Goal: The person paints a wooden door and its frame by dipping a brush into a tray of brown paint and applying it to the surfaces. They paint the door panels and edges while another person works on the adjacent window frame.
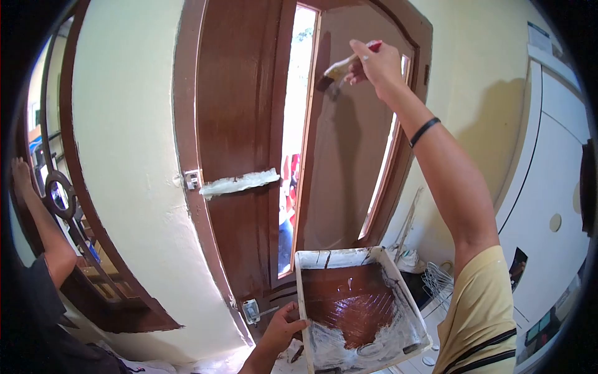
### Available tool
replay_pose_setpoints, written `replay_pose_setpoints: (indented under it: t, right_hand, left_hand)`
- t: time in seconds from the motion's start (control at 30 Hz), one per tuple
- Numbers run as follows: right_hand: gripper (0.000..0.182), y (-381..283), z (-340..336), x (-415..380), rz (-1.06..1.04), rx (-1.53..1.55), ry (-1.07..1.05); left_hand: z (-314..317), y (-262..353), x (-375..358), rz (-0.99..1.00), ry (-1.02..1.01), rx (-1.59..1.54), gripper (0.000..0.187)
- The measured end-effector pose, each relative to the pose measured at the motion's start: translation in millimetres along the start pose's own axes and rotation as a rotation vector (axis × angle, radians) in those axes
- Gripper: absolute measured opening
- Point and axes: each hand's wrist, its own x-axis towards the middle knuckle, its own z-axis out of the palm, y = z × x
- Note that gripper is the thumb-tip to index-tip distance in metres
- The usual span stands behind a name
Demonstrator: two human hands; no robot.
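Observation:
My right hand point(379, 67) is raised in front of the door, fingers closed around a paintbrush point(339, 70) with a pale handle and a red end. Its dark bristles are right at the brown door panel point(358, 124), beside the narrow glass strip. Low in front of me, my left hand point(281, 330) grips the left rim of a white paint tray point(416, 318). Wet brown paint point(358, 302) covers the middle of the tray, with whitish smears along its near part.
White covering point(242, 183) wraps the door handle area. A second person's arm point(43, 218) reaches to a window frame point(93, 187) at left. At right stands a white cabinet point(554, 162); wire coils point(438, 282) lie beside the tray.

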Motion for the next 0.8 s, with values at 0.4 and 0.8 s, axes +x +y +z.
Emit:
replay_pose_setpoints:
  t: [0.4, 0.8]
  right_hand:
    - [0.020, -71, 26, 62, -0.251, 0.200, 0.193]
    - [0.024, 20, 17, 21, -0.407, 0.201, 0.120]
  left_hand:
    - [-1, -8, 10, -0.009, 0.031, -0.032, 0.041]
    - [-1, -5, 5, -0.037, 0.039, -0.059, 0.043]
